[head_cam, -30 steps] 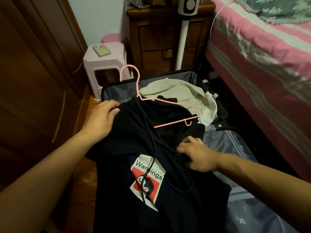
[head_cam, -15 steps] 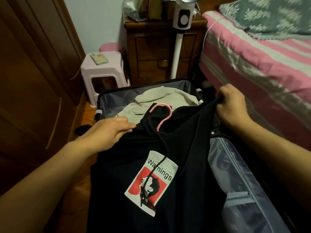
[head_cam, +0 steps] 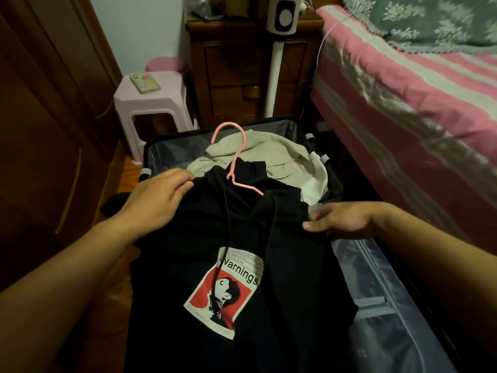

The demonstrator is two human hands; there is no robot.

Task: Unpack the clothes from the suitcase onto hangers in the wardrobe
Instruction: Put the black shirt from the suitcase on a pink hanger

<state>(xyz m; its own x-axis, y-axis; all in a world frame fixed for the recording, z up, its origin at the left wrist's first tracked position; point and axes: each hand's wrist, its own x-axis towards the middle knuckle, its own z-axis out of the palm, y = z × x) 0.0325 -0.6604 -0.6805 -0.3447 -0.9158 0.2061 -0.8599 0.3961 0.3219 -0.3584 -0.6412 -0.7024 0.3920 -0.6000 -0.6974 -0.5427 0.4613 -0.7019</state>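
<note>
**Black hoodie going onto pink hanger, over open suitcase**

- Black hoodie (head_cam: pixel 242 265) spread front-up across the open suitcase (head_cam: pixel 376 305), printed patch facing the camera. Pink hanger (head_cam: pixel 231 160) sits in the neck: hook out above the collar, one arm showing at the neck opening, the rest hidden under cloth.
- Left hand (head_cam: pixel 158 196) lies on the left shoulder of the hoodie, fingers bent down over the edge; looks like a light hold on the cloth, though the grip itself is hidden.
- Right hand (head_cam: pixel 341 219) at the right shoulder edge, fingers straight and loose, touching or just beside the cloth, holding nothing.
- Cream garment (head_cam: pixel 269 154) lies in the far half of the suitcase, not yet hung. Wardrobe (head_cam: pixel 40 130) doors at left.

Judgement: step in hand is seating the shoulders. Do it well by pulling each shoulder seam over its hanger arm evenly, keeping the drawstrings clear of the hook, then lifting by the hook only.
</note>
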